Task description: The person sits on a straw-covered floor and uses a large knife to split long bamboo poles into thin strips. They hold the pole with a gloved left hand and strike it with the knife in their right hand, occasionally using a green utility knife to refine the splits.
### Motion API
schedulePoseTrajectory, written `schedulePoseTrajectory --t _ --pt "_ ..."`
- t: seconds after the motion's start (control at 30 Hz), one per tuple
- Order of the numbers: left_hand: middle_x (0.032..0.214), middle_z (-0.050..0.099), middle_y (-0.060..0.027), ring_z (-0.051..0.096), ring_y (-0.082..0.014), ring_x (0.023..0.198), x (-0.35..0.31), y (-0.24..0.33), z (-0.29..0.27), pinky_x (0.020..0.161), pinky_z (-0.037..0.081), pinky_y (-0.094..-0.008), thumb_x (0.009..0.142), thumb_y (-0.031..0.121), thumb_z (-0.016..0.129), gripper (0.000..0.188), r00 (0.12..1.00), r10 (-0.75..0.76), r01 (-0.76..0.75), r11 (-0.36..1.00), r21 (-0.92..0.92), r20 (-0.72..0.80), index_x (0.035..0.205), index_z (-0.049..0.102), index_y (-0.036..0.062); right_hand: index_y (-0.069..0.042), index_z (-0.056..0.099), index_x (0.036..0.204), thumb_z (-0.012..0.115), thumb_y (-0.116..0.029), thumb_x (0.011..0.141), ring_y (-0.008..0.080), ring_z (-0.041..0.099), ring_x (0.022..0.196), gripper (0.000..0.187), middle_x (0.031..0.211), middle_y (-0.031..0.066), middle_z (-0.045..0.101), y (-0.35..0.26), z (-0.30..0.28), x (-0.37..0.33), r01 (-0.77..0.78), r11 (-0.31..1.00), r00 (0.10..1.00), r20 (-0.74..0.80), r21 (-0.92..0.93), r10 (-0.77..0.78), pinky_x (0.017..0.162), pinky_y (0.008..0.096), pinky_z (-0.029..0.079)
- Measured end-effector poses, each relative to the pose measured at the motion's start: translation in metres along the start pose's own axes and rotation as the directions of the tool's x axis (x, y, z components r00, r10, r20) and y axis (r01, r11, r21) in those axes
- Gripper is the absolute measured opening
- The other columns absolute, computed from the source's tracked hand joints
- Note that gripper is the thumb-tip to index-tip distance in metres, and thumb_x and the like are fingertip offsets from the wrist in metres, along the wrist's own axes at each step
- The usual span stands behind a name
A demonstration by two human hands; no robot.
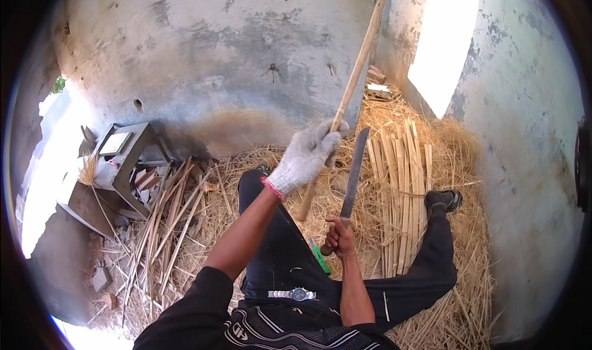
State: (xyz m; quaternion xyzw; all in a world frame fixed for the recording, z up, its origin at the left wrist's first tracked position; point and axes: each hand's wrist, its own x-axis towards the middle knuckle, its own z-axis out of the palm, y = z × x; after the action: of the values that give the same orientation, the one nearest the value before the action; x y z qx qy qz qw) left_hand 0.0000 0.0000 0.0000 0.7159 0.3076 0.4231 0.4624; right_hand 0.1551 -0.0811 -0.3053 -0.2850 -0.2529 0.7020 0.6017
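Observation:
My left hand (306, 156), in a white knitted glove, grips a long pale bamboo pole (356, 78) that stands tilted, its lower end near my left knee. My bare right hand (338, 237) holds the handle of a long knife (353, 177), its blade pointing up just right of the pole. I sit on the ground in black trousers, legs spread. A wristwatch (296, 294) and a green object (320, 259) lie on my lap.
Split bamboo strips (401, 189) lie in a bundle on straw between my legs. More strips (166, 220) and scraps lie at left beside an overturned grey stool (126, 162). A stained concrete wall (216, 54) stands ahead, a bright opening (444, 41) at upper right.

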Motion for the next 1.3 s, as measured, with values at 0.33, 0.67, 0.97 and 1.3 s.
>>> schedulePoseTrajectory --t 0.33,0.67,0.97,1.3 --pt "0.061 0.051 0.0007 0.053 -0.0084 0.044 -0.054 0.000 0.004 0.042 0.046 -0.0215 0.101 0.019 0.050 0.040 0.953 -0.257 0.271 0.960 -0.072 0.161 0.131 0.054 -0.0069 0.000 0.059 0.108 0.057 -0.021 0.100 0.0085 0.038 0.038 0.022 0.054 -0.0034 0.038 -0.088 0.105 -0.029 0.432 0.896 0.901 -0.081 0.099 -0.425 0.039 0.0274 0.038" --pt "0.061 0.055 -0.0052 0.055 -0.0143 0.041 -0.122 -0.010 0.024 0.040 0.048 -0.0253 0.101 0.019 0.049 0.034 0.753 -0.515 0.626 0.752 -0.204 0.411 0.123 0.060 -0.0038 0.001 0.065 0.101 0.062 -0.027 0.098 0.0049 0.037 0.039 0.029 0.053 -0.0040 0.042 -0.081 0.132 -0.043 0.394 0.906 0.837 -0.349 -0.151 -0.422 0.035 0.0212 0.030" --pt "0.127 0.060 -0.0142 0.063 -0.0227 0.104 -0.175 -0.029 0.015 0.085 0.055 -0.0341 0.076 0.016 0.083 0.087 0.999 0.011 -0.031 0.922 0.386 0.054 0.148 0.035 0.0019 -0.003 0.058 0.079 0.062 -0.018 0.091 0.0089 0.040 0.037 0.020 0.054 -0.0014 0.045 -0.074 0.149 -0.029 0.389 0.918 0.849 -0.416 0.073 -0.326 0.036 0.0265 0.036" --pt "0.061 0.060 -0.0058 0.064 -0.0194 0.058 -0.166 -0.024 -0.008 0.052 0.057 -0.0302 0.090 0.039 0.071 0.038 0.835 0.512 -0.511 0.858 0.060 -0.200 0.075 0.062 0.0047 -0.006 0.050 0.072 0.066 -0.031 0.094 0.0110 0.046 0.036 0.038 0.049 0.0007 0.046 -0.043 0.144 -0.031 0.097 0.980 0.905 -0.394 -0.175 -0.160 0.034 0.0300 0.039"
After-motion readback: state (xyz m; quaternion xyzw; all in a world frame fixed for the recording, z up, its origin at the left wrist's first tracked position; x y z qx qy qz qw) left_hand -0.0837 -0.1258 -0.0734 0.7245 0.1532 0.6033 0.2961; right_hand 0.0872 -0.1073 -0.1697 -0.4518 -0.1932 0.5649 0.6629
